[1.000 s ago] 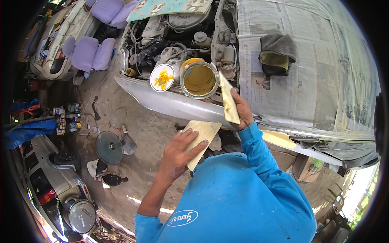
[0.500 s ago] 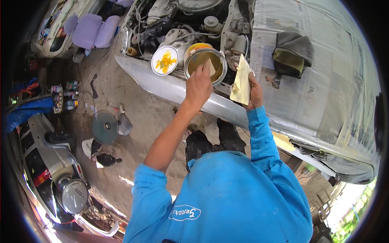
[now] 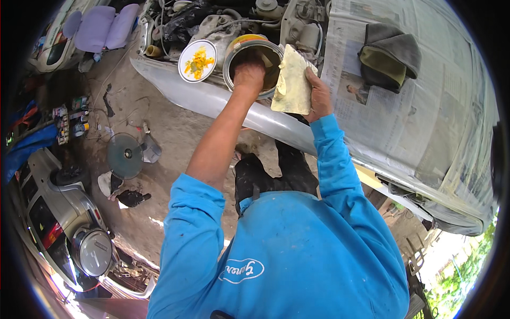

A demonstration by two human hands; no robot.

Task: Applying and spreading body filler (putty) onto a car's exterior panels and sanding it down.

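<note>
My left hand is down inside an open round metal can. Its fingertips are hidden by the hand and the can's shadow; half a second ago they gripped a small beige putty spreader, which is out of sight inside now. In my right hand is a flat mixing board smeared with pale yellow putty. The thumb presses on its right edge, and the board is tilted close beside the can's right rim. Left of the can lies its white round lid, with orange-yellow paste on top.
The can and lid rest at the front of an open engine bay, behind a silver bumper. Newspaper and plastic sheeting cover the panel on the right. A folded grey cloth lies there. A round glass disc is left on the ground.
My left hand has gone deeper into the can, taking the spreader out of sight. My right hand has brought the board leftward and closer to the can, turning its puttied face more toward view.
</note>
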